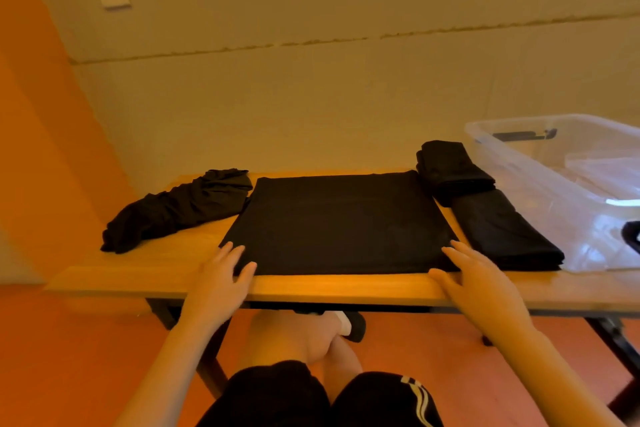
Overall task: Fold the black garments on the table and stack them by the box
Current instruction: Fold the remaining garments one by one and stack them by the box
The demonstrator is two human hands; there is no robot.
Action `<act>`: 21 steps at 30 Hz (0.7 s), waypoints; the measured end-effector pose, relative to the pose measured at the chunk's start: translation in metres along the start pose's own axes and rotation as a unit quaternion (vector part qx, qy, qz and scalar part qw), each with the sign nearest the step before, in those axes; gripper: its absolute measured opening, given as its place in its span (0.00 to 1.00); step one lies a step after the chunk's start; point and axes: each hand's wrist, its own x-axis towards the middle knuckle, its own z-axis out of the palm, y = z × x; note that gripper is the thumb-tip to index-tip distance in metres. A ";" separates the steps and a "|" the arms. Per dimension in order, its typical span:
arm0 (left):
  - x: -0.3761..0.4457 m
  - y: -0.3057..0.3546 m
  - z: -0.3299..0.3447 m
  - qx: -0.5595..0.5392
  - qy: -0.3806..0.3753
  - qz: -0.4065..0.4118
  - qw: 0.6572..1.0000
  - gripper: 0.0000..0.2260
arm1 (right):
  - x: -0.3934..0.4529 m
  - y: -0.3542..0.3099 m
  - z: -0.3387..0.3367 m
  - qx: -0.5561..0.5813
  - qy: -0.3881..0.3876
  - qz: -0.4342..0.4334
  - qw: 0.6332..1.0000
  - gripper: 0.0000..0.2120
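A black garment (339, 222) lies flat and squared in the middle of the wooden table (346, 288). My left hand (221, 274) rests with straight fingers on its near left corner. My right hand (474, 277) lies flat at its near right corner. A crumpled black garment (180, 208) sits at the far left. Two folded black garments lie beside the clear plastic box (568, 184): a small one (450, 166) at the back and a longer one (502, 232) in front of it.
The clear box takes up the table's right end, with something dark (632, 236) at its near edge. A wall stands close behind the table. My knees and a shoe show under the front edge.
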 end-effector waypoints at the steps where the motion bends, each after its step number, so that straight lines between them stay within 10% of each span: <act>1: -0.002 -0.005 -0.003 -0.036 0.053 -0.025 0.998 0.22 | -0.007 0.005 0.002 0.010 0.056 0.007 0.998 0.25; 8: 0.006 -0.024 -0.011 -0.018 0.113 -0.159 0.981 0.16 | -0.001 0.007 0.016 0.011 0.154 0.084 0.984 0.23; 21: 0.007 -0.027 -0.006 -0.131 0.183 -0.159 0.961 0.06 | 0.012 0.008 -0.002 0.194 0.147 0.099 0.965 0.17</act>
